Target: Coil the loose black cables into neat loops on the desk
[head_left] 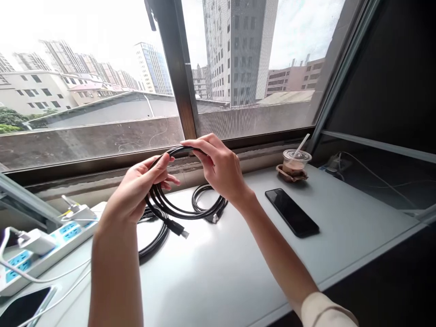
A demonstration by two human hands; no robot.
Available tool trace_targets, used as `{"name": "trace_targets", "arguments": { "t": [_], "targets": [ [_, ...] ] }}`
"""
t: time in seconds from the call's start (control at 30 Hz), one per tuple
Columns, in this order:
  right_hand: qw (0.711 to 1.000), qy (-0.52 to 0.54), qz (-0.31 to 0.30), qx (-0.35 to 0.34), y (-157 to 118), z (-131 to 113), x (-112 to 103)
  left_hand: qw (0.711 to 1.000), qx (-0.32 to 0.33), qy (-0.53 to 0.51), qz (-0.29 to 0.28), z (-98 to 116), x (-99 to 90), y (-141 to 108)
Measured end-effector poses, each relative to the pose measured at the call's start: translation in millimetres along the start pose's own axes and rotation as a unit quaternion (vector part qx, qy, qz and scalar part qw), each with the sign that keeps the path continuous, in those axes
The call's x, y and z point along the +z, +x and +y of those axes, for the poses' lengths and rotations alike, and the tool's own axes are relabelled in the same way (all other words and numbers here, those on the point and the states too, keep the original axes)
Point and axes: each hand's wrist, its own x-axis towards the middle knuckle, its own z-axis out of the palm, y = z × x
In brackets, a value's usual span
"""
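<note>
A coiled black cable [180, 214] hangs in loops between my two hands above the desk. My left hand [145, 181] pinches the loops at their upper left, thumb on top. At the top of the coil, my right hand [220, 168] has its fingers closed on the cable. One plug [177, 228] with a metal tip dangles below the loops, pointing right. Behind and below, a second coiled black cable [200, 190] lies on the desk near a small clear-tipped connector [214, 219]. Another black coil [156, 245] rests beside my left forearm, which partly hides it.
A white power strip [41, 268] with plugged-in chargers and white cords runs along the left. One phone [27, 306] lies at the lower left, another black phone [291, 212] at the right. A lidded drink cup [295, 161] with a straw stands in a cardboard holder [289, 175] near the window.
</note>
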Motion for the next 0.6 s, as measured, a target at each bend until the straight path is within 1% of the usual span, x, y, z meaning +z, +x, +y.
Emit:
{"name": "trace_targets", "arguments": {
  "t": [0.1, 0.17, 0.2, 0.23, 0.27, 0.3, 0.33, 0.37, 0.4, 0.47, 0.5, 0.53, 0.6],
  "targets": [
    [0.997, 0.002, 0.068, 0.027, 2.7, 2.8, -2.3, 0.999, 0.020, 0.024, 0.008, -1.5, 7.8, -0.3],
    [0.991, 0.016, 0.124, 0.056, 4.8, 8.1, -2.1, 0.995, 0.017, 0.094, -0.014, -4.9, 11.1, 1.0],
    [0.987, 0.027, 0.142, 0.071, 5.6, 12.8, -1.7, 0.990, 0.005, 0.135, -0.028, -8.1, 12.4, 2.9],
    [0.985, 0.038, 0.143, 0.091, 6.0, 18.9, -1.2, 0.984, -0.016, 0.173, -0.042, -12.4, 13.4, 5.8],
    [0.984, 0.052, 0.122, 0.120, 5.9, 26.5, -1.0, 0.977, -0.044, 0.200, -0.054, -17.9, 14.3, 9.7],
    [0.982, 0.070, 0.080, 0.157, 5.1, 35.1, -0.9, 0.971, -0.076, 0.217, -0.060, -24.3, 14.9, 14.4],
    [0.975, 0.090, 0.019, 0.204, 3.7, 44.6, -1.1, 0.966, -0.107, 0.228, -0.061, -31.4, 15.3, 19.8],
    [0.958, 0.110, -0.054, 0.259, 1.5, 54.5, -1.2, 0.961, -0.130, 0.235, -0.062, -39.1, 15.5, 25.6],
    [0.935, 0.121, -0.125, 0.309, -1.4, 64.5, -1.0, 0.956, -0.149, 0.246, -0.064, -47.1, 15.7, 31.5],
    [0.883, 0.106, -0.254, 0.381, -8.8, 82.7, 2.1, 0.940, -0.172, 0.283, -0.082, -63.9, 16.3, 42.6],
    [0.863, 0.091, -0.297, 0.399, -13.2, 90.5, 5.8, 0.931, -0.179, 0.305, -0.090, -72.8, 17.2, 47.5],
    [0.848, 0.073, -0.327, 0.410, -18.0, 97.2, 11.0, 0.922, -0.184, 0.328, -0.093, -82.3, 18.6, 52.1],
    [0.829, 0.028, -0.356, 0.430, -28.1, 107.5, 25.6, 0.909, -0.187, 0.362, -0.083, -103.0, 22.8, 59.7]
  ]
}}
